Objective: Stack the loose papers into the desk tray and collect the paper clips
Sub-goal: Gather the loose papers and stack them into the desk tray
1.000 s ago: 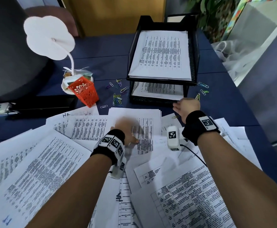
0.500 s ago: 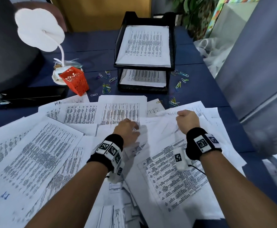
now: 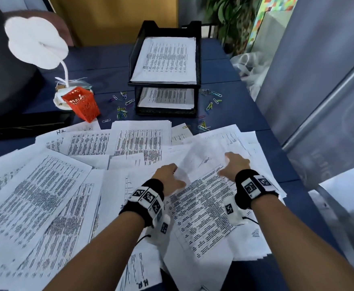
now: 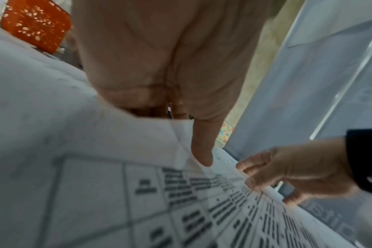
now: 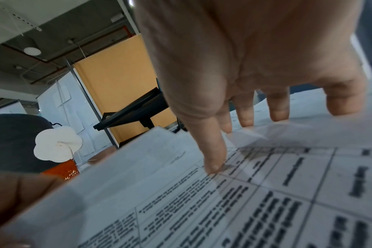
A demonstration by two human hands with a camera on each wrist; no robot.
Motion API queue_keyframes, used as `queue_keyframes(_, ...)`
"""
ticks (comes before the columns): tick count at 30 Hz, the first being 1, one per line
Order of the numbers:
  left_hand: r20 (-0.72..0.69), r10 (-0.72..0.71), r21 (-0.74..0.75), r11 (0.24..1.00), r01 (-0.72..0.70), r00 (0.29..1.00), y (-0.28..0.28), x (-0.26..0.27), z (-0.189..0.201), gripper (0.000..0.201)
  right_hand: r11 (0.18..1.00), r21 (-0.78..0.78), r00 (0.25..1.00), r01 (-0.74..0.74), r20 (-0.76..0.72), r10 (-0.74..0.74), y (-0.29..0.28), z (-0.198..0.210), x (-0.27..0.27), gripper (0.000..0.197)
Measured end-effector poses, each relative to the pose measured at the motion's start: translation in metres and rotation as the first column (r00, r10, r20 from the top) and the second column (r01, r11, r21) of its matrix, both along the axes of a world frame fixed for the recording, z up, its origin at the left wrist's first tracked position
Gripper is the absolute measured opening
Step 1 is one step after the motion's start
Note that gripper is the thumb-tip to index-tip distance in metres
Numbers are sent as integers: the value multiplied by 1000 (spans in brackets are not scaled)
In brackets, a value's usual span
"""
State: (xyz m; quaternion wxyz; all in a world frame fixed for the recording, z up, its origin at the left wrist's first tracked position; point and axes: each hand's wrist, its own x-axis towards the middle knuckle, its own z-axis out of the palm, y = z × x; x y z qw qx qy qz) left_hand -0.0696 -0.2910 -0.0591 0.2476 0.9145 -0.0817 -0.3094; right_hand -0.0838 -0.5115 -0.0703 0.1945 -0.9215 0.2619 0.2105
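Loose printed papers (image 3: 46, 196) cover the near half of the blue desk. My left hand (image 3: 172, 173) and right hand (image 3: 233, 164) each hold a side of the top sheets (image 3: 203, 208), raised a little off the pile. In the left wrist view my left hand (image 4: 187, 134) has its thumb on top of the sheets (image 4: 117, 193) and its fingers hidden beneath. My right hand (image 5: 229, 142) presses its thumb on the print, fingers past the far edge. The black two-tier desk tray (image 3: 197, 59) holds papers on both levels. Coloured paper clips (image 3: 121, 111) lie left of the tray, more paper clips (image 3: 211, 97) to its right.
An orange perforated cup (image 3: 82, 103) stands left of the tray, beside a white lamp (image 3: 35, 43) on a bendy neck. A dark flat object (image 3: 29, 124) lies at the left edge. A grey panel (image 3: 319, 80) borders the desk on the right.
My right hand has drawn back from the tray front toward me. Both hands have come together on the top sheets and lifted their far edge.
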Motion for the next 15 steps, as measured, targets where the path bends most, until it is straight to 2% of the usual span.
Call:
queue_keyframes(4,-64,115,-165,979,-124,991,-5,-10,-3,66,994,62,991,87,91,-93,0,0,-6,85)
queue_keyframes(7,-98,171,-249,950,-190,980,9,-11,1,65,975,140,958,171,209,-198,-5,6,-12,96)
queue_keyframes(12,-72,359,-395,847,-357,931,54,-3,5,15,947,164,903,277,294,-315,-7,20,-15,107)
queue_keyframes(13,-85,385,-436,815,-381,919,62,-2,6,14,931,203,879,303,317,-356,-5,24,-16,106)
queue_keyframes(15,-103,438,-499,754,-427,893,73,-1,6,30,887,320,827,333,352,-438,-3,21,-12,98)
